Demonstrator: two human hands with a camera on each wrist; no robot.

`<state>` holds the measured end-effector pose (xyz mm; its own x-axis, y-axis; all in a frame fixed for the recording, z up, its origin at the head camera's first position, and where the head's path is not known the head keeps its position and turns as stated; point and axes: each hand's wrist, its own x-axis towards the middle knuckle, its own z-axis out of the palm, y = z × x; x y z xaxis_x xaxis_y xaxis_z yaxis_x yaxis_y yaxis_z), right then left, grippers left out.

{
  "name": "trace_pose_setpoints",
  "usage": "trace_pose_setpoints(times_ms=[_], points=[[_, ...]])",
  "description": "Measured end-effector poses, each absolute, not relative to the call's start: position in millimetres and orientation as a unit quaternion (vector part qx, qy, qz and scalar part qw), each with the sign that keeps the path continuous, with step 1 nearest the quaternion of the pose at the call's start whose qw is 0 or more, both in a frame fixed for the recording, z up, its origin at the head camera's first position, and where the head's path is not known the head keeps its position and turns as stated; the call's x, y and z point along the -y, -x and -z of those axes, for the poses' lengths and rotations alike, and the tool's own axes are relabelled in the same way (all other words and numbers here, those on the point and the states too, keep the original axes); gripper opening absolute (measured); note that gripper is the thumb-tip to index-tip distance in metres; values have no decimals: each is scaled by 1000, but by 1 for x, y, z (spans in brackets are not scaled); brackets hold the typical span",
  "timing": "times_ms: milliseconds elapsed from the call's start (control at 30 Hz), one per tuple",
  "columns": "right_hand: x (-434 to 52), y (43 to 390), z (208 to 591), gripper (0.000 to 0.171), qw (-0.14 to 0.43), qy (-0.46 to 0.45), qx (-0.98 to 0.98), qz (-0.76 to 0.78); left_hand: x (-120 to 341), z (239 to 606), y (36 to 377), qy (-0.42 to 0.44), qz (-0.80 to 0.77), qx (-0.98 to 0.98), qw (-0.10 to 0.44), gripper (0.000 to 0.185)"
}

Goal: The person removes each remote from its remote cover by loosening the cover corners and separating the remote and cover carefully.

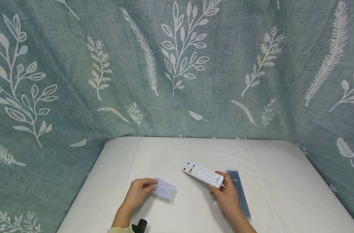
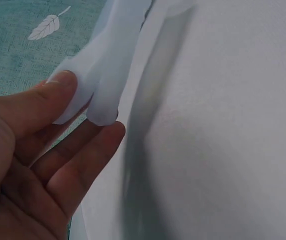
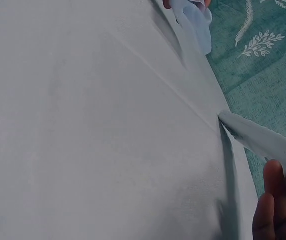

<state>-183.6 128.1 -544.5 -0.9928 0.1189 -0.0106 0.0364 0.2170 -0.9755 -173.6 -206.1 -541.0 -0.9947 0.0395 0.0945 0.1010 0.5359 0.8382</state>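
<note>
Left hand (image 1: 139,191) pinches one end of a small translucent soft plastic sleeve (image 1: 164,189), thumb on top and fingers under; the left wrist view shows the sleeve's floppy edge (image 2: 100,75) caught between thumb and fingertips. The sleeve sits just off the white cloth-covered table (image 1: 177,152), left of centre.

Right hand (image 1: 226,195) grips the near end of a slim white remote control with coloured buttons (image 1: 203,174), fingers curled round it, the far end angled up and left toward the sleeve. The right wrist view catches only the remote's pale underside (image 3: 263,140) and two fingertips, so the exact grip is hard to confirm there.

To do this well, judged from the pose: hold the sleeve mouth open and steady, line the remote's narrow end with it, and slide straight without bunching the film.

Counts: two remotes, the white one in hand and a dark grey remote control in a clear cover (image 1: 238,192) lying flat just beside the right hand; one loose sleeve; two hands; one table; a green leaf-print fabric backdrop (image 1: 177,64).
</note>
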Motion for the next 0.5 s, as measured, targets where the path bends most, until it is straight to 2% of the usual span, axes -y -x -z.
trace_pose_setpoints(times_ms=[267, 500], points=[[-122, 184, 548, 63, 33, 59, 802, -594, 208, 541, 178, 77, 460, 885, 4, 18], [-120, 180, 549, 60, 33, 53, 881, -468, 208, 545, 182, 87, 453, 887, -13, 23]])
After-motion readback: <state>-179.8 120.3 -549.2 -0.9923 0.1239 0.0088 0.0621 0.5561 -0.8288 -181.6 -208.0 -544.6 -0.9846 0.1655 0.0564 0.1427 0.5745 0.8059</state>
